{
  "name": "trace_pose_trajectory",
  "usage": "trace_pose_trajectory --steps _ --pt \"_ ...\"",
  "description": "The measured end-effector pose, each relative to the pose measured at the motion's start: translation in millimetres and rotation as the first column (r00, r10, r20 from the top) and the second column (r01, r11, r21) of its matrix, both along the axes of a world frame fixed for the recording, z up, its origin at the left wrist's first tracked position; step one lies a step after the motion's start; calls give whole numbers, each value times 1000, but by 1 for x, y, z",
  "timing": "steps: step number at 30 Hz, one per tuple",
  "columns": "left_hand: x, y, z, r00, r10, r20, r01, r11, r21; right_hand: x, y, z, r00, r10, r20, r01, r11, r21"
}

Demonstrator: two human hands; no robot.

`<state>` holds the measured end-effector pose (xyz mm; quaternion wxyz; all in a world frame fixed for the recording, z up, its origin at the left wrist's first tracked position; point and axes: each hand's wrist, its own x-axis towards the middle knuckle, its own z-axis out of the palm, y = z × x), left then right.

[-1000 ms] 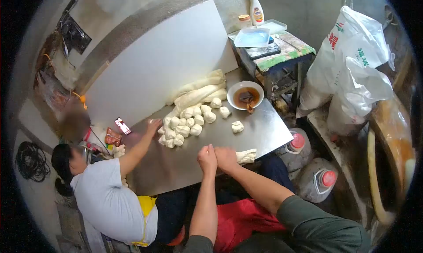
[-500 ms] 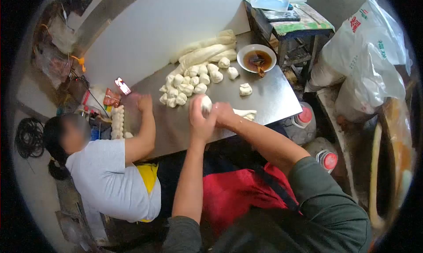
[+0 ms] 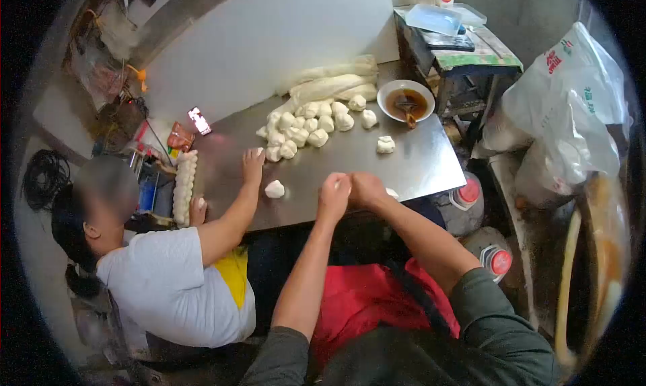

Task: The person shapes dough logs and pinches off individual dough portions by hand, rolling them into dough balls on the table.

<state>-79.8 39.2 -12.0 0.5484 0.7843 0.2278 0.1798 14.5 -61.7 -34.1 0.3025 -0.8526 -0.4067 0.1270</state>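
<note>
The left hand [image 3: 334,189] and right hand [image 3: 367,189] meet closed near the surface's [image 3: 427,159] near edge; whatever they grip is hidden. A scrap of dough [image 3: 391,194] shows by the right wrist. Beyond, a single lump [image 3: 274,189] and a second lump [image 3: 385,144] lie apart from a portioned heap [image 3: 317,137]. Behind, long rolls [image 3: 330,87] remain whole, so the dividing looks partly done.
</note>
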Motion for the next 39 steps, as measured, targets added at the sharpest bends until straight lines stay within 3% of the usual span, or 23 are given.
trace_pose_trajectory --steps 1,2,4,6,8,9,11,12,14,17,19,21,22,24,26,28,30,32,34,36,37,38,39 --pt "4 -13 -2 984 145 100 -163 965 203 -6 -3 8 1000 -26 -7 26 999 42" --pt "7 -20 -1 973 189 136 -214 957 197 -13 -6 18 999 -51 -12 52 995 84" --pt "6 -28 7 956 291 39 -293 939 181 -22 -5 11 999 -47 14 45 993 110" --pt "8 -28 0 916 384 119 -397 908 131 -25 -2 -1 999 -42 32 38 991 130" --pt "9 -10 -28 902 336 273 -416 847 332 -28 4 -16 975 -105 196 73 984 162" --pt "2 -10 -18 925 359 122 -373 920 117 -32 5 -13 975 -119 185 96 987 132" --pt "-19 0 -6 899 436 47 -438 888 139 -37 7 -18 966 -106 238 90 993 77" --pt "-28 8 -3 873 488 -11 -478 860 176 -36 8 -19 948 -114 297 107 993 41" --pt "-45 41 -29 779 618 103 -602 694 395 -37 9 -17 953 -102 284 94 995 41" --pt "-72 77 -29 694 718 -52 -532 560 634 -38 9 -2 963 -90 253 96 995 -11" --pt "-68 98 -27 763 647 20 -487 554 675 -37 11 -8 955 -107 276 105 994 22" --pt "-56 115 -12 887 415 202 -432 593 680 -40 11 -12 947 -120 297 110 993 51" --pt "-43 116 3 886 417 205 -436 594 676 -38 11 -10 949 -116 292 113 993 30" --pt "-22 105 26 868 274 415 -497 511 702 -38 10 -7 951 -109 289 111 994 8" --pt "-7 70 28 956 245 160 -282 917 283 -39 9 -6 954 -127 271 116 992 56" --pt "2 38 11 989 80 -121 -63 989 135 -35 6 -12 974 -114 198 93 990 109" --pt "6 19 -16 995 -59 -79 75 973 217 -26 8 -21 987 -97 131 75 983 166" --pt "7 20 -6 989 -42 -141 74 970 232 -22 7 -33 989 -136 60 114 954 279" --pt "2 10 5 976 -18 -217 69 971 229 -22 1 -27 991 -90 96 63 965 254" --pt "2 0 17 992 34 -118 -7 975 222 -23 1 -17 987 -158 1 149 928 342" --pt "8 -7 8 993 120 -22 -108 945 308 -14 1 -15 992 -36 -123 82 915 395" --pt "12 -12 0 984 168 58 -176 893 414 -16 1 -16 992 -31 -124 79 912 402" --pt "17 -14 4 980 194 -36 -166 911 378 -17 -2 -11 999 -42 -3 38 860 508"
